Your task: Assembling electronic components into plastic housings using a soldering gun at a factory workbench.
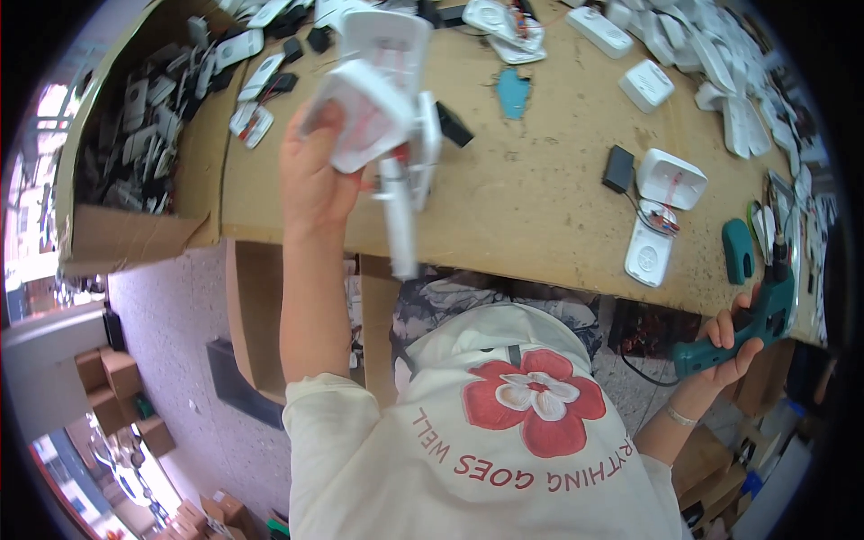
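My left hand (319, 171) is closed on a white plastic shell (373, 112) with a reddish mark inside, raised over the table's left part. Other white pieces are bunched around it, blurred by motion; a long white strip (399, 225) hangs below. Whether they are joined to the shell, I cannot tell. A small black block (454, 124) is just right of them. At the far right, my right hand (729, 337) grips a teal power screwdriver (776, 306), its metal bit pointing away from me and a black cord trailing from its lower end.
An opened white device (650, 254) lies at the table's right, wired to a black block (618, 168). Beside it is a teal case (738, 252). White shells (711, 58) pile up at the far right. A cardboard box (135, 236) of parts stands left; cardboard (256, 315) sits below the table edge.
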The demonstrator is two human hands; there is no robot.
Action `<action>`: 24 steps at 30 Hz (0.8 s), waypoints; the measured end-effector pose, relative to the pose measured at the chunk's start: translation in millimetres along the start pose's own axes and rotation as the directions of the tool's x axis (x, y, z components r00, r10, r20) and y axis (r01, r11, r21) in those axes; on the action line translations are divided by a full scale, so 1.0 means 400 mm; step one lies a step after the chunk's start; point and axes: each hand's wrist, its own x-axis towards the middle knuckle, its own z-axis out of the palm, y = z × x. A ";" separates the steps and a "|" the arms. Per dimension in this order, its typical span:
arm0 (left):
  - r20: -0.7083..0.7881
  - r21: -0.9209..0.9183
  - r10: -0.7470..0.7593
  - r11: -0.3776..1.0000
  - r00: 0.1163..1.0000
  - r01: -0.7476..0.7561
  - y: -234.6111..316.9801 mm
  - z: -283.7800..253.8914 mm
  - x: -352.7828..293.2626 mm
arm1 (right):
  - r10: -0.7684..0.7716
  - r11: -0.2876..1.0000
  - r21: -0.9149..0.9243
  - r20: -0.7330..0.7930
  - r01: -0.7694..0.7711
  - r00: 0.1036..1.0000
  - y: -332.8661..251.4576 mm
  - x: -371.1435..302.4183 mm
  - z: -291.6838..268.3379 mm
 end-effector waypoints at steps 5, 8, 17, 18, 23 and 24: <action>-0.360 0.081 0.128 0.991 0.924 -0.105 0.170 -0.210 -0.173 | 0.032 0.999 0.014 0.014 -0.032 0.999 -0.004 0.041 0.008; -0.423 0.026 0.125 0.992 0.897 -0.126 0.276 -0.298 -0.306 | 0.059 0.998 0.026 0.031 -0.060 0.998 0.016 0.069 0.029; -0.885 0.186 0.142 0.981 0.444 0.057 0.178 -0.658 -0.685 | 0.145 0.989 -0.035 0.084 -0.142 0.986 0.020 0.120 0.077; -0.922 0.146 0.108 0.986 0.372 0.077 0.160 -0.686 -0.705 | 0.135 0.990 -0.039 0.065 -0.132 0.989 0.023 0.118 0.079; -0.994 0.082 0.105 0.879 -0.023 0.471 0.105 -0.845 -0.803 | 0.128 0.990 -0.064 0.047 -0.124 0.991 -0.005 0.111 0.094; -0.994 0.082 0.105 0.879 -0.024 0.470 0.106 -0.852 -0.806 | 0.125 0.992 -0.035 0.035 -0.123 0.992 -0.008 0.107 0.099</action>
